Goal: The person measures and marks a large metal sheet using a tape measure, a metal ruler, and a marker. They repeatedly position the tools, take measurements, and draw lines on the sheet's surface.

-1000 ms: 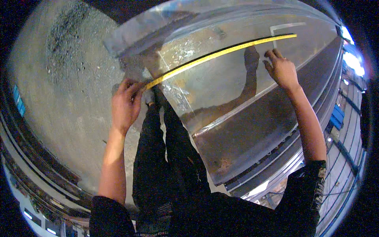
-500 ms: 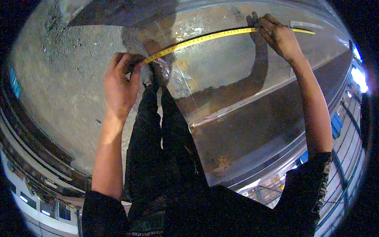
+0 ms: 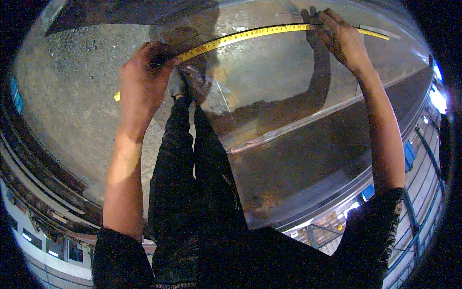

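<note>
A long, yellow metal tape blade (image 3: 240, 36) extends across the flat grey steel plate (image 3: 274, 72). The left hand (image 3: 144, 82), knuckles up, is closed on the blade's left portion. The right hand (image 3: 340, 42), arm extended, pinches it short of its right tip. A straight, bright metal ridge (image 3: 288, 131) runs nearside of the blade, well apart.

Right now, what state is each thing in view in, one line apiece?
Tape: drawn out, gently bowed, running past the right hand
Left hand: closed on the tape
Right hand: fingers bent, closed on the tape
Steel: scuffed, partly shadowed
Floor: gritty
</note>
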### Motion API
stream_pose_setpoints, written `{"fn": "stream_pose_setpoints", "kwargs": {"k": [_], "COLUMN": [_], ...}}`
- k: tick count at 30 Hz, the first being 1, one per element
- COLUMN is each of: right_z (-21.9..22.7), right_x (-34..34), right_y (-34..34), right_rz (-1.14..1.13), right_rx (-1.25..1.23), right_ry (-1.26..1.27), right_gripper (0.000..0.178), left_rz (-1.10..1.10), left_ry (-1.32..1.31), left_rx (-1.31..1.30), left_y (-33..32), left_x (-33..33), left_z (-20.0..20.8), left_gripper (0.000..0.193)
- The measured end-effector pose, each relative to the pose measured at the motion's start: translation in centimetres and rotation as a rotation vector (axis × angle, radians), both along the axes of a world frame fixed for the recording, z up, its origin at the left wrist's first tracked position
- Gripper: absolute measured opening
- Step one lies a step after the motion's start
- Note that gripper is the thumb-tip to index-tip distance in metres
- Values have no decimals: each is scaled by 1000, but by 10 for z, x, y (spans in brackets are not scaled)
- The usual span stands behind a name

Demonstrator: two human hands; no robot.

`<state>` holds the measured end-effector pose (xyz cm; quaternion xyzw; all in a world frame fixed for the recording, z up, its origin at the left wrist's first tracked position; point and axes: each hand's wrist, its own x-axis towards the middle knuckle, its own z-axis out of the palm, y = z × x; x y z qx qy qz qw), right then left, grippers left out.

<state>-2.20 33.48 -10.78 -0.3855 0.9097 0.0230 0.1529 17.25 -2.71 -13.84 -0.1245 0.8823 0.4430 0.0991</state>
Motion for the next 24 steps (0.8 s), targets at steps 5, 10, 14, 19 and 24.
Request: {"fn": "stream_pose_setpoints", "kwargs": {"k": [5, 10, 14, 19, 24], "right_z": [-3, -3, -5, -2, 1], "right_x": [-3, -1, 0, -1, 1], "right_y": [1, -1, -2, -8, -10], "right_rz": [-83, -53, -50, -71, -121], "right_rx": [-2, -37, -90, -51, -86], "right_ry": [-76, -47, -35, -78, -80], "right_gripper": [25, 24, 23, 23, 23], "left_rz": [13, 5, -13, -4, -12], "left_ry": [-58, -119, -132, -133, -104], "left_rx": [34, 20, 27, 48, 30], "left_y": [-3, -5, -7, -5, -6], "left_x": [-2, -5, -5, -8, -8], "left_z": [-2, 0, 0, 3, 0], "left_gripper": [17, 18, 19, 19, 18]}}
